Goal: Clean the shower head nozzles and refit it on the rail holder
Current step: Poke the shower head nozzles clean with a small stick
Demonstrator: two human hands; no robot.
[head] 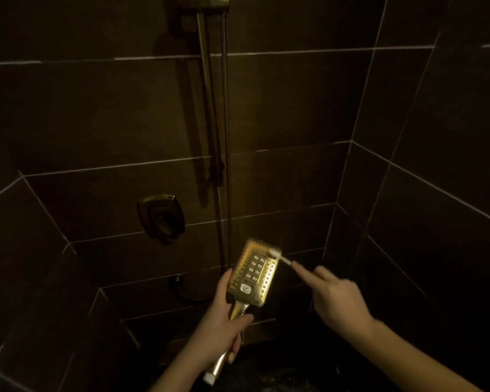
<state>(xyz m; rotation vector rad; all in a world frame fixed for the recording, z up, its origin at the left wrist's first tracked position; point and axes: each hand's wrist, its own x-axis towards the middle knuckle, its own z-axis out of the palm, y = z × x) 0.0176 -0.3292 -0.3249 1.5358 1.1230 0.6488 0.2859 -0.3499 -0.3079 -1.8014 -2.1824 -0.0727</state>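
Note:
A gold rectangular shower head [253,274] faces up toward me, its nozzle face and a white button showing. My left hand [222,321] grips its handle from the left, thumb along the head's edge. My right hand [337,298] holds a small brush [280,257] with its forefinger stretched along the shaft; the white bristle tip touches the head's upper right corner. The gold rail [207,89] runs up the wall to its holder [203,1] at the top edge, partly cut off. The hose [226,137] hangs beside the rail.
Dark brown tiled walls close in on three sides. A gold mixer valve handle [161,217] sits on the back wall left of the rail. A hose outlet [177,280] is below it. The floor is too dark to make out.

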